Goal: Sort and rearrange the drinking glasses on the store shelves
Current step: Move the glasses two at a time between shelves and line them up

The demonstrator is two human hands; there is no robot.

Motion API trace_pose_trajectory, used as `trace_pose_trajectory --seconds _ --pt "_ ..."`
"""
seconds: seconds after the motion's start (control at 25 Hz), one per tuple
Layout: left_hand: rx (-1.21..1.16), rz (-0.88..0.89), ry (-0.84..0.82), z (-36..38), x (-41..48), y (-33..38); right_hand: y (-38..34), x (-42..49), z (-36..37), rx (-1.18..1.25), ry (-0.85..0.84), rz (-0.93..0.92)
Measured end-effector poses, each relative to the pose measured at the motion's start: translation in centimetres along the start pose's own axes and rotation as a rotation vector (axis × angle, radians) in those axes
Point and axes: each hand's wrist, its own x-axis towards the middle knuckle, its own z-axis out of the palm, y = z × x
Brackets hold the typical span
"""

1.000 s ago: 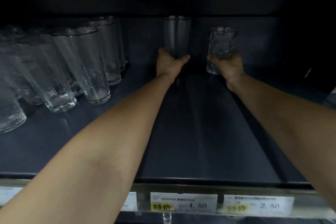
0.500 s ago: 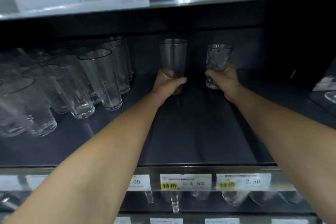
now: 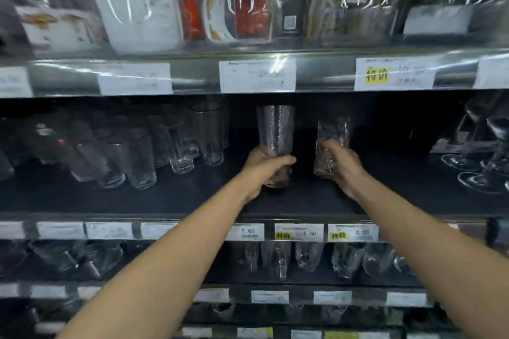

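Two hands point(image 3: 268, 170) round shelf glasses point(image 3: 275, 129)

Motion blur smears the whole frame; price labels point(image 3: 257, 76) barely legible. Upper part bright, white glare streaks across plastic packaging point(image 3: 132, 3) at upper left. Middle shelf point(image 3: 394, 187) dim, near black toward its back. Shelf edges bow near frame borders.

White tag point(image 3: 248, 231), front edge of middle shelf point(image 3: 303, 201), centre of frame: is showing "7.00".
Second tag point(image 3: 298, 234), just right of it: is carrying a yellow "特价" patch and a smeared price looking like "4.50".
Third tag point(image 3: 353, 233), further right: is carrying yellow "特价" and a price reading "2.80" or "2.50"; blur is hiding which.
Upper tag point(image 3: 395, 74), edge of upper shelf point(image 3: 192, 77), upper right: is showing yellow "特价"; its number is blurring out.
Other tags point(image 3: 257, 76): are smearing beyond reading.
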Motion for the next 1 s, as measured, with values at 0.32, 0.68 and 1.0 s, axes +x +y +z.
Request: trace_pose_trajectory --seconds 0.32,0.68,1.0 --pt "-0.169 0.117 0.243 -8.1 -17.8 1.9 -0.5 -16.3 8.6 0.253 -0.243 0.123" --pt "-0.114 0.26 0.44 -21.4 -36.2 0.6 3.6 -30.9 21.8 0.211 -0.579 0.126" --pt "-0.114 0.289 0.747 -30.2 -42.9 -2.2 6.9 -36.6 32.5 0.149 -0.842 0.172"
